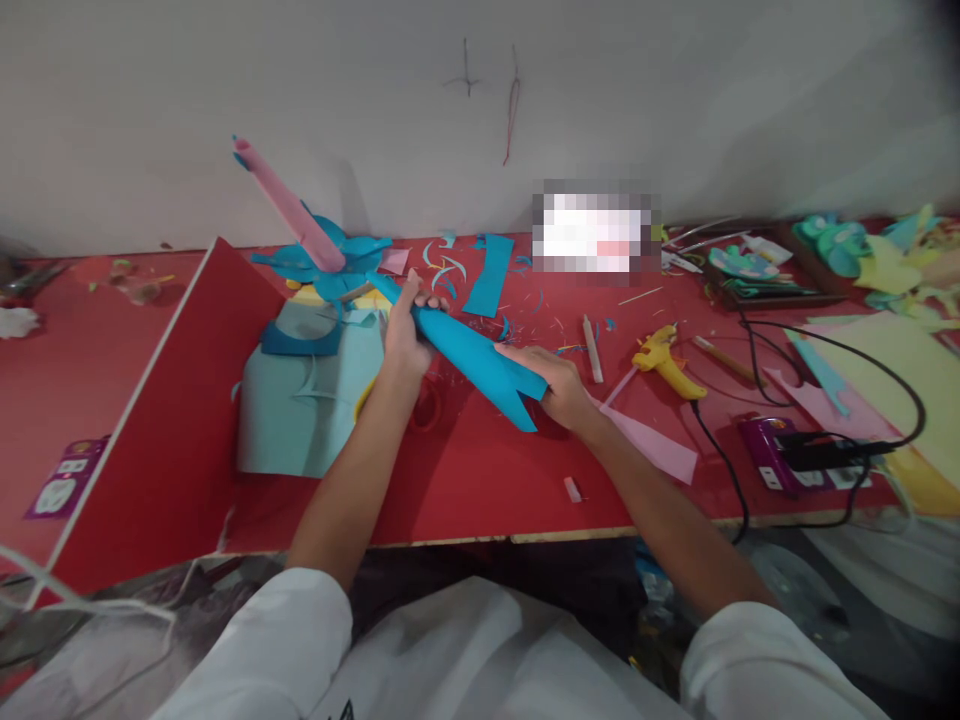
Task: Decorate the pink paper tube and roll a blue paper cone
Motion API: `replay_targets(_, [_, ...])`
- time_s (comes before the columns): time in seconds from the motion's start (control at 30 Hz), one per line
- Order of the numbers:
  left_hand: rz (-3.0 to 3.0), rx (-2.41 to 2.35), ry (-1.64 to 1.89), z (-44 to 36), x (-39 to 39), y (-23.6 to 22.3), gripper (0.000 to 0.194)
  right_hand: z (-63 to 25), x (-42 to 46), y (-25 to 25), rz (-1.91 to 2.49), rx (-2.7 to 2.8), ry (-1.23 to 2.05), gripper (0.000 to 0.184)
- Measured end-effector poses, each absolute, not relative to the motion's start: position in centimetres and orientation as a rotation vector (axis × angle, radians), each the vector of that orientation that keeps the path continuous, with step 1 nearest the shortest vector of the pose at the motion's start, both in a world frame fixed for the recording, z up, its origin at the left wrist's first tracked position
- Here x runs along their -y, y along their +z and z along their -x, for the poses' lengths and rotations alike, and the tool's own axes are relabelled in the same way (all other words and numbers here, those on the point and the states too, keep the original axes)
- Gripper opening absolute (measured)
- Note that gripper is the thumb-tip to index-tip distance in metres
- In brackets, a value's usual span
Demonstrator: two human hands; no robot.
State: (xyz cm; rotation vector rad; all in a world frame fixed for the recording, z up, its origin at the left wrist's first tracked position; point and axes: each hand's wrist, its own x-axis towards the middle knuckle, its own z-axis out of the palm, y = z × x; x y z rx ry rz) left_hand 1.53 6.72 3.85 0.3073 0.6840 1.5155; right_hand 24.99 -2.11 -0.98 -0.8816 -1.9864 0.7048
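Observation:
Both my hands grip a rolled blue paper cone (469,355) above the red table (465,480). My left hand (406,335) is closed round the cone's narrow upper end. At the wide lower end, my right hand (559,385) pinches the paper edge. Just behind the cone's tip stands a blue paper flower with a pink rolled stem (289,205) leaning up to the left. A light blue sheet (300,415) lies under my left forearm.
A yellow glue gun (666,362) lies right of my right hand, its black cord running to a power strip (795,460). Pink paper pieces (652,445), a blue strip (487,275), paper scraps and coloured sheets at the right cover the table. A red board (150,440) slants at left.

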Motion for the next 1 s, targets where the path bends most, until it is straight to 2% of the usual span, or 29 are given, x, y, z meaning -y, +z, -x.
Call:
replay_targets(0.2, [-0.343,-0.688,1.505,-2.2,-6.4,3.6,0.033,-25.0,2.0,-1.2,0.909,2.009,0.692,0.059])
replay_targets(0.63, [-0.394,-0.762,1.445,-4.5,-4.8,3.6,0.033,-24.9,2.2,-1.4,0.946,2.047,0.695,0.065])
replay_targets(0.83, [-0.421,-0.804,1.441,-4.6,-4.8,2.8,0.04,-24.7,2.3,-1.2,0.972,2.055,0.672,0.07])
replay_targets(1.0, [-0.435,-0.822,1.453,-5.1,-4.6,2.2,0.041,-24.6,2.2,-1.3,1.003,2.072,0.658,0.08])
